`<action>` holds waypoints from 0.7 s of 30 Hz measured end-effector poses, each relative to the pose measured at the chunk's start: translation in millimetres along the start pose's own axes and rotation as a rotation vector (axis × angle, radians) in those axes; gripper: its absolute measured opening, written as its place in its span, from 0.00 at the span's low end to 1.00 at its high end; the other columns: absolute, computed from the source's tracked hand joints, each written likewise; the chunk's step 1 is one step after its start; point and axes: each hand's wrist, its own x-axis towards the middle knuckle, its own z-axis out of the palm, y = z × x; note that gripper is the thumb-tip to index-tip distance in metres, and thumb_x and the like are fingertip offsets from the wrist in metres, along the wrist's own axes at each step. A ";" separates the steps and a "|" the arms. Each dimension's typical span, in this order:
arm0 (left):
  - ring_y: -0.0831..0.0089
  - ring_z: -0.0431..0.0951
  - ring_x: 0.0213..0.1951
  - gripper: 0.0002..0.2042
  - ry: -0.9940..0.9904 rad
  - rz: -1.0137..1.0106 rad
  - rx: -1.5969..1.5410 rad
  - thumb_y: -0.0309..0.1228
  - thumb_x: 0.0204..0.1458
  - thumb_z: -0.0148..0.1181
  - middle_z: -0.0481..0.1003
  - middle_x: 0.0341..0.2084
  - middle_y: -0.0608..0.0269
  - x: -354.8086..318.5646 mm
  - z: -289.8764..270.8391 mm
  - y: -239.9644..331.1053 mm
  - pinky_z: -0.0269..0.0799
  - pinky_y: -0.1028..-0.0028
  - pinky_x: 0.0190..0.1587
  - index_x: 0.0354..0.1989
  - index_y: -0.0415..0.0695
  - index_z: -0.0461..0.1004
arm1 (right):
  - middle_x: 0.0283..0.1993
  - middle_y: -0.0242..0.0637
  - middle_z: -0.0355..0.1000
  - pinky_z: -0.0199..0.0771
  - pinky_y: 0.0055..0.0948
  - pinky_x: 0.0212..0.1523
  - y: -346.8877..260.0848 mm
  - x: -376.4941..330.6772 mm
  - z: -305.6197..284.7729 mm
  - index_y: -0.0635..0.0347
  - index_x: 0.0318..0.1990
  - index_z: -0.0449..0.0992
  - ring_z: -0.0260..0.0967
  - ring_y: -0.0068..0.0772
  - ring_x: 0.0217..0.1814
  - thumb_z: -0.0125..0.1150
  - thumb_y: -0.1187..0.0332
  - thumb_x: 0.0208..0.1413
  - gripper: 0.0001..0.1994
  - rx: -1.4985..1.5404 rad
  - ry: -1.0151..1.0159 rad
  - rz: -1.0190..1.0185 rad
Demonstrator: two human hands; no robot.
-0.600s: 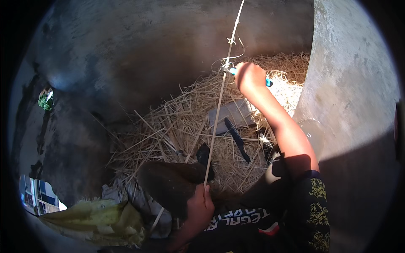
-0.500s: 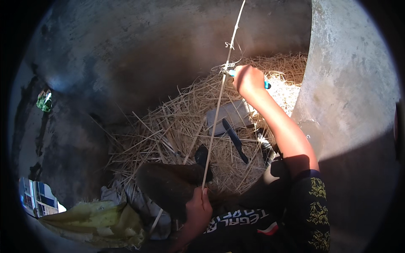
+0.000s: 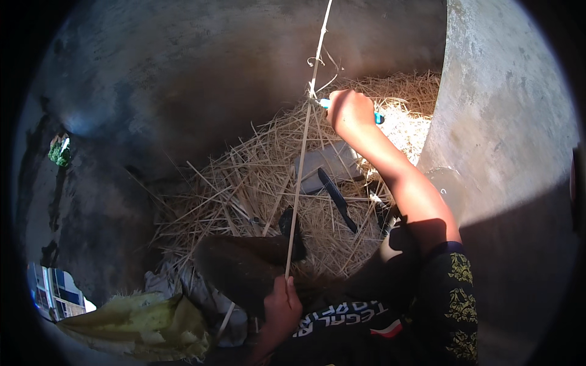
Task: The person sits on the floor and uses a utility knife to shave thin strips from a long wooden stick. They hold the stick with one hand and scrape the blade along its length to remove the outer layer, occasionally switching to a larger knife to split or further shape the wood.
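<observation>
A long, thin pale strip (image 3: 299,183), likely bamboo, runs up from my lap past the top edge of the view. Low in the middle, my left hand (image 3: 282,307) pinches its near end between thumb and fingers. Farther up, my right hand (image 3: 351,116) is closed round a blue-handled tool (image 3: 379,118). The tool's small head meets the strip, and thin curled shavings (image 3: 329,76) stand out there. My fist hides most of the handle, and the exact kind of tool does not show.
Loose straw-like shavings (image 3: 244,177) cover the floor. On them lie a grey block (image 3: 323,165) and a dark-bladed knife (image 3: 337,200). A concrete wall (image 3: 506,104) rises at right. A yellowish-green sheet (image 3: 140,323) lies lower left, by my bent leg (image 3: 235,262).
The strip's upper part has shifted left, and my right hand with the blue-handled tool has moved slightly left and up. My left hand keeps its pinch on the strip, slightly lower in view.
</observation>
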 end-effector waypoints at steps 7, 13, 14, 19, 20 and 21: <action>0.49 0.75 0.18 0.05 0.021 0.021 0.028 0.25 0.63 0.51 0.69 0.15 0.47 8.2 -2.2 -3.5 0.64 0.60 0.19 0.35 0.39 0.69 | 0.25 0.51 0.77 0.80 0.44 0.28 -4.2 -38.9 21.8 0.59 0.23 0.80 0.79 0.50 0.25 0.59 0.70 0.43 0.05 0.066 0.215 -0.410; 0.48 0.76 0.19 0.04 -0.003 0.028 0.062 0.26 0.63 0.52 0.70 0.15 0.46 -4.1 -10.1 -14.4 0.65 0.59 0.19 0.37 0.38 0.70 | 0.32 0.50 0.80 0.82 0.41 0.38 31.2 20.7 -6.1 0.61 0.33 0.84 0.82 0.50 0.36 0.57 0.67 0.54 0.11 -0.046 0.022 0.062; 0.48 0.76 0.19 0.04 -0.021 0.031 0.073 0.26 0.63 0.52 0.70 0.15 0.46 -5.8 -11.0 -16.1 0.65 0.59 0.19 0.37 0.38 0.71 | 0.31 0.50 0.80 0.82 0.41 0.37 28.2 23.5 -8.4 0.61 0.32 0.84 0.82 0.50 0.36 0.58 0.67 0.53 0.10 -0.032 0.050 0.071; 0.47 0.77 0.21 0.04 -0.002 -0.025 0.034 0.26 0.63 0.52 0.71 0.16 0.46 3.7 -14.3 -11.7 0.67 0.59 0.20 0.38 0.39 0.71 | 0.26 0.52 0.76 0.80 0.46 0.35 24.3 -3.1 0.9 0.62 0.28 0.79 0.79 0.54 0.31 0.63 0.69 0.42 0.06 0.076 0.129 -0.122; 0.47 0.77 0.21 0.04 -0.006 -0.037 0.030 0.26 0.63 0.52 0.71 0.16 0.46 5.6 -14.9 -8.7 0.67 0.59 0.20 0.38 0.39 0.71 | 0.25 0.52 0.76 0.80 0.46 0.34 21.1 -12.5 2.2 0.62 0.28 0.79 0.78 0.54 0.30 0.63 0.69 0.43 0.06 0.123 0.174 -0.181; 0.48 0.77 0.21 0.04 -0.006 -0.024 0.020 0.26 0.63 0.52 0.71 0.17 0.46 7.1 -15.0 -6.5 0.67 0.59 0.20 0.38 0.39 0.71 | 0.25 0.51 0.76 0.79 0.46 0.33 19.0 -19.3 1.0 0.61 0.28 0.78 0.78 0.53 0.29 0.62 0.69 0.43 0.06 0.164 0.223 -0.240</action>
